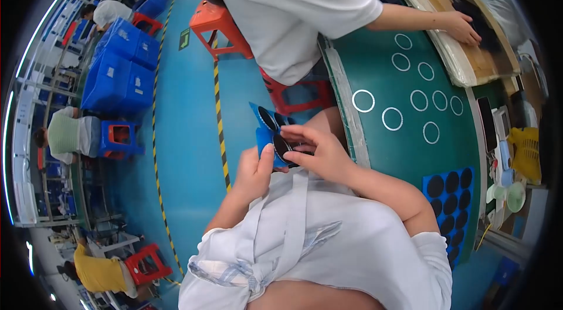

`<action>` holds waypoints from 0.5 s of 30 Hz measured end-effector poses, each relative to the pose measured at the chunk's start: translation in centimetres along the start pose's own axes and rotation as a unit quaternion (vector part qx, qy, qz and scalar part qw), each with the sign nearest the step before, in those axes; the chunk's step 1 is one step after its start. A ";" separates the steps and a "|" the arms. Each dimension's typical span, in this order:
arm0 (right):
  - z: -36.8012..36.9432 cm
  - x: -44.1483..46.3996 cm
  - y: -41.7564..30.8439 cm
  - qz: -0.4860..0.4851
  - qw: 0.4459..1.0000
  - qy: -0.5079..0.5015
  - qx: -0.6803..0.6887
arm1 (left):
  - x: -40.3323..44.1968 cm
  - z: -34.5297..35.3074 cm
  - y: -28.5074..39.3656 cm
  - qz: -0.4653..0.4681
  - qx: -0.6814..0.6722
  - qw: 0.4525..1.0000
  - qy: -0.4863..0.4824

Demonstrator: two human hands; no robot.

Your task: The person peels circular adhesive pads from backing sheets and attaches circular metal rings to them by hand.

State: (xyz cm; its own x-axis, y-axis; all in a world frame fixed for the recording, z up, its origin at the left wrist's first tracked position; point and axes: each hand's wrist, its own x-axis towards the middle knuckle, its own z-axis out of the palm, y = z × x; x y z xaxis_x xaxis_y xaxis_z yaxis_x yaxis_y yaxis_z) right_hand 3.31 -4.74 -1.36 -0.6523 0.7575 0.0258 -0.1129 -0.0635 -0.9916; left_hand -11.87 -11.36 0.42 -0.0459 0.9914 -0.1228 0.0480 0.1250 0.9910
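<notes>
Held in front of my lap is a bent blue sheet (262, 139) with round black discs on it. My left hand (253, 172) is closed on the sheet's lower left part, thumb on top. From the right, my right hand (319, 155) reaches over the sheet, its thumb and fingers around the edge of a black disc (281, 145). Another black disc (267, 118) shows above the fingers. Part of the sheet is hidden by my right hand, so I cannot tell whether the disc is loose from it.
White rings (392, 119) lie spread on the green table (381, 155) to my right. Another blue sheet of black discs (427, 180) lies at its near end. A co-worker's hand (462, 27) rests on a board at the far side. Red stools (220, 26) and blue bins (111, 81) stand left.
</notes>
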 end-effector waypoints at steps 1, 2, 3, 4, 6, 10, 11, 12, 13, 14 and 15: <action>-0.4 0.1 -0.2 -0.011 1.000 0.002 -0.025 | 0.1 0.2 0.1 0.004 0.005 1.000 -0.001; -0.6 0.1 -0.5 -0.022 0.999 0.002 -0.050 | 0.2 0.3 0.2 0.003 0.004 1.000 -0.005; -0.6 0.0 -1.1 -0.023 0.998 0.005 -0.050 | 0.3 0.4 0.3 0.005 0.004 1.000 0.002; -0.4 -0.2 -1.9 -0.046 0.994 -0.004 -0.097 | 0.6 0.4 0.4 0.008 0.004 1.000 0.008; -0.4 -0.4 -2.4 -0.059 0.977 -0.010 -0.204 | 1.0 -0.4 0.1 0.067 0.163 0.984 0.010; -0.1 0.1 -0.9 -0.026 0.999 -0.030 -0.017 | 1.3 -0.1 0.8 0.022 0.045 0.998 -0.032; 0.0 0.3 -0.2 -0.024 0.999 -0.030 0.038 | 1.2 -0.4 0.9 -0.002 0.016 0.999 -0.031; 0.0 0.4 0.1 -0.023 0.995 -0.033 0.093 | 1.1 -0.6 0.9 -0.027 -0.014 0.999 -0.027; -0.5 0.5 -0.2 0.034 0.990 -0.032 0.137 | 1.1 -0.9 1.2 -0.027 -0.005 0.999 -0.024; -1.4 0.6 -0.4 0.090 0.979 -0.031 0.179 | 1.2 -1.3 1.3 -0.019 -0.006 0.999 -0.026; -2.7 0.7 -0.6 0.113 0.978 -0.025 0.174 | 1.3 -1.8 1.2 -0.031 -0.013 0.999 -0.016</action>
State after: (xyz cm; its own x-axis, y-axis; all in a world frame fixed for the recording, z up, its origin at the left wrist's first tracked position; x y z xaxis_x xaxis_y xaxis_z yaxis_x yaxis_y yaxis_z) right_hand 4.92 -2.39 -1.13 -0.7249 0.6664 -0.1744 -0.2035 -0.4491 -0.8700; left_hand -13.70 -10.01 1.54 -0.0164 0.9827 -0.1843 0.0209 0.1846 0.9826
